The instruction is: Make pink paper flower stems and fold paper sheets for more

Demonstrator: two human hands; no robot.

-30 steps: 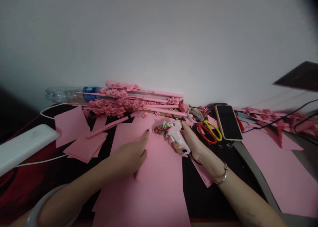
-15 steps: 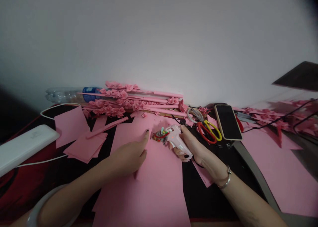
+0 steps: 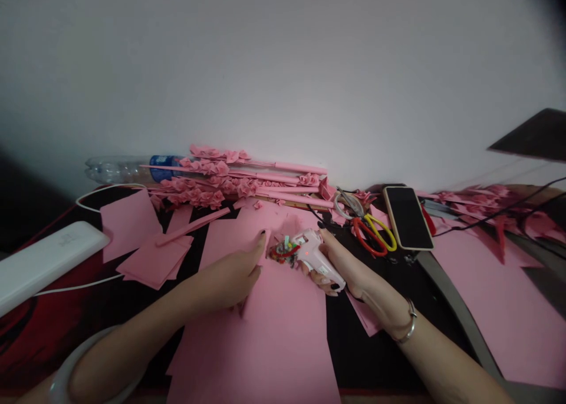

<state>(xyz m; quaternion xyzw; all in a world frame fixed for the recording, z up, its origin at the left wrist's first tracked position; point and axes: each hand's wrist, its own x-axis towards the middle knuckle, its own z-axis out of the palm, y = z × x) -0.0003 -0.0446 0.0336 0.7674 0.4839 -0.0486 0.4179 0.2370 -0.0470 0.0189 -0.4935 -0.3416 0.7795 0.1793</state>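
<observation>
Paper sheets (image 3: 260,357) lie in the middle of the tabletop (image 3: 371,363), until its front edge; over them we see the glue gun (image 3: 312,253). Left of them lies a paper stack (image 3: 152,262). Along the back edge we find paper flowers (image 3: 198,194), with a bottle (image 3: 117,171) at their left end, then scissors (image 3: 374,236) and, rightward, a phone (image 3: 409,218).

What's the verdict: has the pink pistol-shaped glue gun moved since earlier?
Yes: glue gun moved down in view relative to the metal scissors with red and yellow handles.
</observation>
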